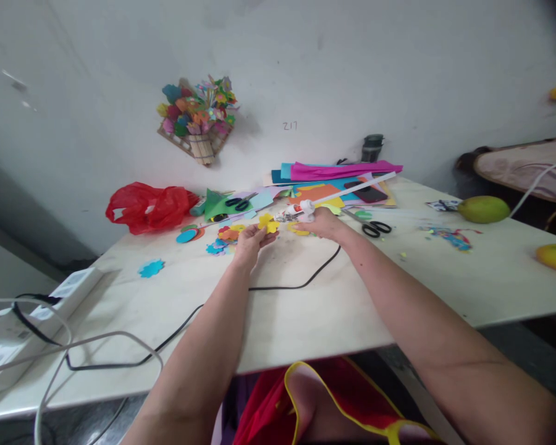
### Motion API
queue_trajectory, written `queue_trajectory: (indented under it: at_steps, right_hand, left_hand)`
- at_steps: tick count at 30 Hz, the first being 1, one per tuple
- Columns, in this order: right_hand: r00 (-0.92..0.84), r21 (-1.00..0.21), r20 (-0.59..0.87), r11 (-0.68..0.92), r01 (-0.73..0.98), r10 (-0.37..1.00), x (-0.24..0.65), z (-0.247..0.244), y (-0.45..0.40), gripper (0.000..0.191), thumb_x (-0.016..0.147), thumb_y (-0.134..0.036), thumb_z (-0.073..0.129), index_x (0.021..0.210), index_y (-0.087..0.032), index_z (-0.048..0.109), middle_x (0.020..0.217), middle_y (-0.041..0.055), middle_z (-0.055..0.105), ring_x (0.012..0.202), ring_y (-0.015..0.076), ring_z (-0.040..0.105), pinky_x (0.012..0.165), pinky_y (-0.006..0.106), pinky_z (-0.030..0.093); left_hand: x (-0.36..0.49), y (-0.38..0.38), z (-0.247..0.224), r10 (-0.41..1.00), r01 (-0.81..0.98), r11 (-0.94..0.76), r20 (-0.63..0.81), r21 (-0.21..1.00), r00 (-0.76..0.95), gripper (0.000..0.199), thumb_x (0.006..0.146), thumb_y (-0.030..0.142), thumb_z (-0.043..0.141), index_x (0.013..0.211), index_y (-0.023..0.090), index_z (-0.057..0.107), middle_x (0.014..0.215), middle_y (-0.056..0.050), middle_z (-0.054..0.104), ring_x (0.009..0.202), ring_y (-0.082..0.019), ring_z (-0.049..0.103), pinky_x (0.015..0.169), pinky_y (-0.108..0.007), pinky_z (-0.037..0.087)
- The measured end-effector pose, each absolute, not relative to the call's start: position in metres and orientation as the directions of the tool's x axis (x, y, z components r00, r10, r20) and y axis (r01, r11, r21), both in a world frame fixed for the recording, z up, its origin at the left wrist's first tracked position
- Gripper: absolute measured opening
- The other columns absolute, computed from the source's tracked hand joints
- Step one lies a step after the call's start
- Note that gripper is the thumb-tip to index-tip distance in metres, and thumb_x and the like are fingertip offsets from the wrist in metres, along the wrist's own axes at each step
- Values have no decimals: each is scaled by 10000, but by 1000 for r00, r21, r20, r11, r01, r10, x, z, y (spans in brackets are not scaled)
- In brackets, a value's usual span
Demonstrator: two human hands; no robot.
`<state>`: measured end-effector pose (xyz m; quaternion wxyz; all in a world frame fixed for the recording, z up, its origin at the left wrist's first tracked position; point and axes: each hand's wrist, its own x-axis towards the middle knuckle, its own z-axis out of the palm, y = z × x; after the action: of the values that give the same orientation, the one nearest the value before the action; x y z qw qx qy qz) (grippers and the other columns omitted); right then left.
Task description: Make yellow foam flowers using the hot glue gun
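Handwritten “217” (290, 126) beyond yellow flower (269, 224)

Red carrier bag (149, 209) is showing thin, crinkled, glossy plastic. Yellow flower cutout (268, 223) is looking matt; paper or foam, cannot tell. Hot-glue gun (307, 208) is presenting smooth plastic. Nearer scissors (362, 222) are pairing metal blades (351, 214) with black plastic handles (378, 232). Stick vase (201, 149) is showing ribbed, matt wood. Tabletop (296, 327) is looking smooth, faintly glossy.

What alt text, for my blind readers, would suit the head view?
The left hand holds a yellow flower cut-out beside a white glue gun in the right hand, over a pale table. Scissors and colored paper lie nearby; a flower bouquet hangs on the wall.
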<state>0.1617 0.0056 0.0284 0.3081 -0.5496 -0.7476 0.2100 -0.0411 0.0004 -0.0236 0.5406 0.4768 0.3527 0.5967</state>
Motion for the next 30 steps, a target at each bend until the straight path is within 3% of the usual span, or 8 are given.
queue_trajectory:
  at_steps: [30]
  right_hand:
    - [-236, -661, 242, 338, 670, 941, 164, 31, 2, 326, 647, -388, 670, 807, -104, 673, 690, 74, 664, 625, 164, 611, 546, 212, 435]
  left_hand:
    - [-41, 3, -25, 977, -306, -186, 208, 934, 40, 295, 682, 298, 684, 882, 118, 563, 783, -57, 664, 793, -188, 660, 817, -362, 510]
